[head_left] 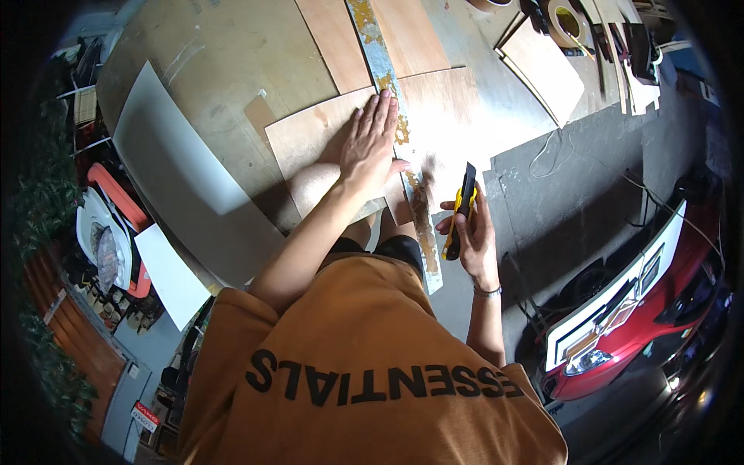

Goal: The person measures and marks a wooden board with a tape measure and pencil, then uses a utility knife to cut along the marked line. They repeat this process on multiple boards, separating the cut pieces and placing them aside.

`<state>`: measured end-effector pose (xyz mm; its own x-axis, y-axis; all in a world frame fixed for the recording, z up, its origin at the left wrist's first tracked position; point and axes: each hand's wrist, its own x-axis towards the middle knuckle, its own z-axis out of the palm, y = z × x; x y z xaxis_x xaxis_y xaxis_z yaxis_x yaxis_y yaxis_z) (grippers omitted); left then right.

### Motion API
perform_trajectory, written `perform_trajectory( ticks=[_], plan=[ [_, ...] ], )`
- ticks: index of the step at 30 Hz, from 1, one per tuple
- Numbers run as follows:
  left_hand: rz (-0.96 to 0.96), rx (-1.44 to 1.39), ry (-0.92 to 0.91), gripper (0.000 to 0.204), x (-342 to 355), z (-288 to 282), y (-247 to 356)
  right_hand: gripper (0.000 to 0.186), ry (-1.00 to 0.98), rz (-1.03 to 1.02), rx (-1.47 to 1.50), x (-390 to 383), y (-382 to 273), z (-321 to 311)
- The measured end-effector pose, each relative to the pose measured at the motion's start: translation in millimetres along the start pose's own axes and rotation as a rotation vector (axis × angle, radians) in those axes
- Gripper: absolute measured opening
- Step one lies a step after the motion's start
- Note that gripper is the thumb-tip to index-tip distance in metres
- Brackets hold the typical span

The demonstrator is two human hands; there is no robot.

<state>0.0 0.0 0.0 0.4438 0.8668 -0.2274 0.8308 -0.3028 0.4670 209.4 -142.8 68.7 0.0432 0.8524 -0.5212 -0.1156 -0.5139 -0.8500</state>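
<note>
My left hand (370, 147) lies flat with its fingers stretched out. Its fingertips press on a long worn metal straightedge (424, 225), blotched with brown, while the palm rests over a thin plywood sheet (298, 143). The straightedge runs across this sheet and over another plywood piece (415, 35) farther back, and its near end juts past the table edge toward me. To the right, my right hand (474, 236) is closed around a yellow and black utility knife (463, 209). The knife points upward, held off the sheet beside the straightedge.
A white curved sheet (178, 170) lies along the table's left edge. At the far right are stacked plywood pieces (539, 70), a roll of tape (564, 22) and thin strips (620, 58). A red car (659, 325) stands on the right, with a white framed panel (620, 294) before it.
</note>
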Motion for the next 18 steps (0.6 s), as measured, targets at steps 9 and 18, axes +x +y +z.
perform_trajectory(
  ticks=[9,18],
  plan=[
    [-0.056,0.106,-0.005,0.119,-3.5,3.6,3.2,0.04,0.073,-0.02,0.037,25.6,-22.2,28.8],
    [-0.126,0.113,-0.006,0.08,-1.0,2.9,8.4,0.044,0.127,-0.354,-1.119,168.5,-25.2,76.6]
  ],
)
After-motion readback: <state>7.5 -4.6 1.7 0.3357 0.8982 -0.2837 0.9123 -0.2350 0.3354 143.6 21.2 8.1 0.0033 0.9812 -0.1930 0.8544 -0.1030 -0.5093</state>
